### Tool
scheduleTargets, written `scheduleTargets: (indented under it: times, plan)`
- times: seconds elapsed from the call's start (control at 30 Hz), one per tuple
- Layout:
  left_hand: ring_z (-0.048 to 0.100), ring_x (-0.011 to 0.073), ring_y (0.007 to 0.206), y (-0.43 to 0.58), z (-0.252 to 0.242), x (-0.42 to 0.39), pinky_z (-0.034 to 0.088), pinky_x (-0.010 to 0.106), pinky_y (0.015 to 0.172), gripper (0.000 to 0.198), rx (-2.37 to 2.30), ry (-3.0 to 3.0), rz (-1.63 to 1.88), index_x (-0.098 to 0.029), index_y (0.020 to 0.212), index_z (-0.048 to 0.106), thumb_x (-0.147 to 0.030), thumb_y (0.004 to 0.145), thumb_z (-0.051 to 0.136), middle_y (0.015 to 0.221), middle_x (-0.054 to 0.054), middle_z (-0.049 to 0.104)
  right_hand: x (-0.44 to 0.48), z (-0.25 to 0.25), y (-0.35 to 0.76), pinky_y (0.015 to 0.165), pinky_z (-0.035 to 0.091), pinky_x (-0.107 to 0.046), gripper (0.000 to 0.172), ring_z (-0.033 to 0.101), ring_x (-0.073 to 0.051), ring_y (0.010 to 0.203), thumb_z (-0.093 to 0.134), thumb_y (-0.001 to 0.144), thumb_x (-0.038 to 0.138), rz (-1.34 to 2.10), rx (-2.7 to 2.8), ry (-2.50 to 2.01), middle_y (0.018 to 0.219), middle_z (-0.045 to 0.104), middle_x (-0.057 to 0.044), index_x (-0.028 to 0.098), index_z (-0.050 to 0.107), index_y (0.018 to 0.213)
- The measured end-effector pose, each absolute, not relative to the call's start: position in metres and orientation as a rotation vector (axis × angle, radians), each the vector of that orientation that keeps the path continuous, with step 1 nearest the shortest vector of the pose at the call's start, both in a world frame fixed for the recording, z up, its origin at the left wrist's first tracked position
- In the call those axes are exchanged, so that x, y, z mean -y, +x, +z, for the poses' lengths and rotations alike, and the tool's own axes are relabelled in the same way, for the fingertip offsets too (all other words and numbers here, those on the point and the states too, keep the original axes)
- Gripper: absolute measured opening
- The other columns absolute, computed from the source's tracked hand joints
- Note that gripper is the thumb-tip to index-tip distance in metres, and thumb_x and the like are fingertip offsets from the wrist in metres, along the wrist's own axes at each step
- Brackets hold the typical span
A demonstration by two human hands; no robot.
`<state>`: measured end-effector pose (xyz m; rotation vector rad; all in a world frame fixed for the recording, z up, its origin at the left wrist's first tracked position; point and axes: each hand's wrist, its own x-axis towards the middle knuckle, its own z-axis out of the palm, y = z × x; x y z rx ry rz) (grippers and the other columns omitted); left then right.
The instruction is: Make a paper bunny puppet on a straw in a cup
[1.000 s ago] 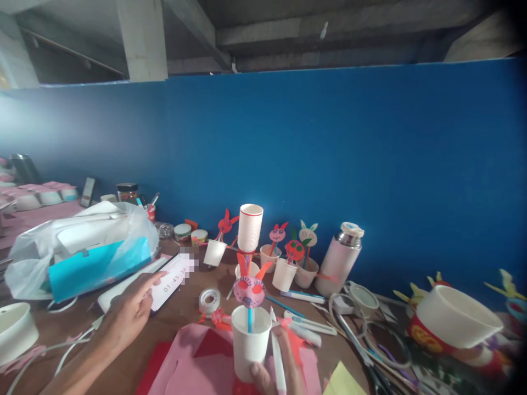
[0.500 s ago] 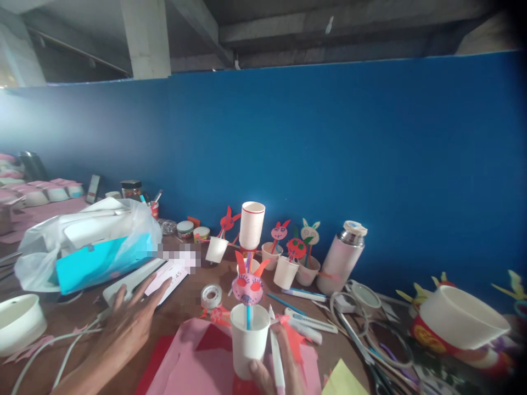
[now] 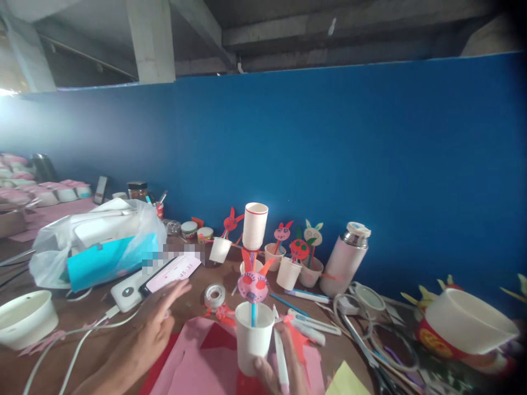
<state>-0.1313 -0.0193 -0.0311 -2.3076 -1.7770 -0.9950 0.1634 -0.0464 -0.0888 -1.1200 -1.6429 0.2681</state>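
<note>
Head view: right hand [image 3: 278, 373] grips white paper cup [image 3: 252, 340] over pink paper [image 3: 185, 356], pink rabbit-face puppet [image 3: 252, 287] on blue straw [image 3: 253, 314] rising from it; left hand [image 3: 150, 334] open, fingers spread, just below phone [image 3: 173, 274].

You face a deep blue partition [image 3: 329, 164] stretching from 9 to 3 o'clock, its foot behind the brown counter [image 3: 12, 367]. Above it at 12 o'clock, bare concrete ceiling beams [image 3: 329, 27] run overhead, and a square concrete pillar [image 3: 150, 44] drops at 11 o'clock. A thin rail [image 3: 86, 57] slants at 10 o'clock, and bright light [image 3: 8, 92] glares in near 9 o'clock.
</note>
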Motion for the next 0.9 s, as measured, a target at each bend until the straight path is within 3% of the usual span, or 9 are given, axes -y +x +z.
scheduleTargets:
  times: [0.13,0.27,0.37,0.47,0.6,0.7,0.77,0.9]
  plan:
    - [0.063,0.0191,0.105,-0.080,-0.019,0.024,0.050,0.025,0.088,0.042,1.998,-2.526,-1.415,-0.032,0.125,0.050,-0.023,0.089,0.032,0.115,0.002,0.068,0.047,-0.088,0.160,0.067,0.059,-0.028,0.051,0.070,-0.026,0.087,0.043,0.089,0.058,0.337,1.611,-1.112,0.097,0.069,-0.010,0.021,0.044,0.124]
    - [0.068,0.0194,0.082,-0.048,-0.006,0.015,0.053,0.025,0.073,0.031,2.053,-2.610,-1.729,-0.026,0.109,0.059,-0.036,0.089,0.037,0.097,0.004,0.069,0.048,-0.075,0.156,0.065,0.059,-0.026,0.053,0.070,-0.024,0.081,0.040,0.088,0.062,0.383,1.596,-1.068,0.095,0.069,-0.008,0.023,0.046,0.122]
    - [0.058,0.0129,0.053,-0.042,-0.009,0.006,0.048,0.022,0.049,0.032,2.200,-2.653,-1.910,-0.024,0.107,0.059,-0.043,0.087,0.043,0.089,0.004,0.065,0.048,-0.068,0.155,0.059,0.058,-0.025,0.053,0.071,-0.024,0.078,0.048,0.085,0.059,0.379,1.583,-1.081,0.096,0.070,-0.008,0.022,0.049,0.124]
    - [0.039,0.0073,0.039,-0.043,-0.019,0.000,0.034,0.021,0.037,0.039,2.299,-2.632,-2.051,-0.021,0.105,0.059,-0.051,0.083,0.049,0.081,0.003,0.062,0.047,-0.071,0.155,0.059,0.058,-0.026,0.055,0.071,-0.025,0.081,0.048,0.085,0.058,0.411,1.564,-1.076,0.099,0.070,-0.008,0.022,0.045,0.127]
    - [0.033,0.0063,0.036,-0.047,-0.024,0.001,0.024,0.020,0.037,0.042,2.428,-2.566,-2.211,-0.016,0.098,0.062,-0.053,0.078,0.054,0.059,-0.001,0.057,0.047,-0.078,0.154,0.066,0.060,-0.029,0.053,0.069,-0.027,0.089,0.043,0.087,0.061,0.492,1.528,-1.069,0.103,0.068,-0.010,0.024,0.043,0.125]
    - [0.035,0.0069,0.036,-0.050,-0.023,0.005,0.025,0.020,0.040,0.037,2.434,-2.440,-2.503,-0.017,0.093,0.064,-0.050,0.076,0.058,0.048,-0.007,0.047,0.050,-0.076,0.155,0.067,0.060,-0.030,0.050,0.070,-0.026,0.085,0.047,0.085,0.062,0.566,1.513,-1.070,0.098,0.068,-0.009,0.025,0.048,0.118]
    - [0.038,0.0076,0.038,-0.050,-0.024,0.008,0.031,0.021,0.044,0.033,2.346,-2.342,-2.734,-0.018,0.092,0.065,-0.048,0.079,0.058,0.047,-0.008,0.044,0.053,-0.071,0.157,0.068,0.059,-0.028,0.049,0.069,-0.026,0.085,0.053,0.083,0.059,0.598,1.505,-1.095,0.097,0.068,-0.009,0.023,0.051,0.116]
    - [0.034,0.0064,0.041,-0.043,-0.024,0.014,0.040,0.024,0.053,0.034,2.259,-2.230,-3.149,-0.018,0.093,0.066,-0.049,0.084,0.056,0.060,-0.004,0.057,0.058,-0.061,0.160,0.073,0.057,-0.027,0.053,0.068,-0.025,0.089,0.064,0.080,0.049,0.641,1.418,-1.152,0.101,0.069,-0.008,0.021,0.053,0.123]
